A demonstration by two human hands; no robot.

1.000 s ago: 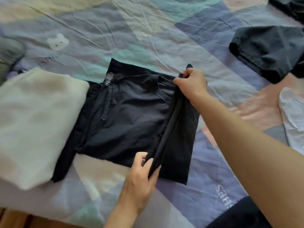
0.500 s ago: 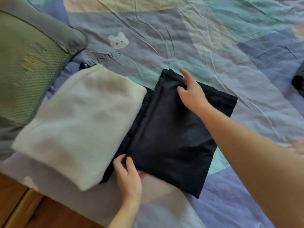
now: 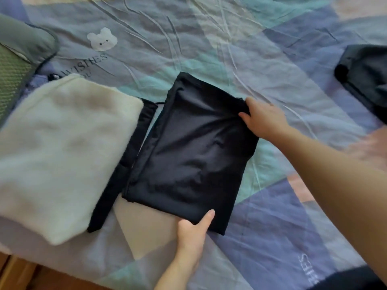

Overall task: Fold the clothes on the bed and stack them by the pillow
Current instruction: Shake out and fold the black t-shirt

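Head view showed us both of our hands on a folded black garment (image 3: 188, 151) lying on the bedsheet (image 3: 230, 49). Our left hand (image 3: 193, 231) gripped its near edge, thumb lying on top of the cloth and the fingers tucked out of sight beneath. Our right hand (image 3: 263, 118) held the far right corner, the thumb pressed on the fabric and the fingers curled over the edge. To the left of our left hand lay a folded white fleece garment (image 3: 62, 153), and a second black piece (image 3: 125, 164) stuck out from under it, touching the left side of the garment we held. Beyond the fleece, further left, sat the green pillow (image 3: 12, 76). Well to the right of our right hand, at the picture's edge, lay another dark garment (image 3: 366, 78), not yet folded. A white bear print (image 3: 102, 39) marked the sheet beyond both hands.
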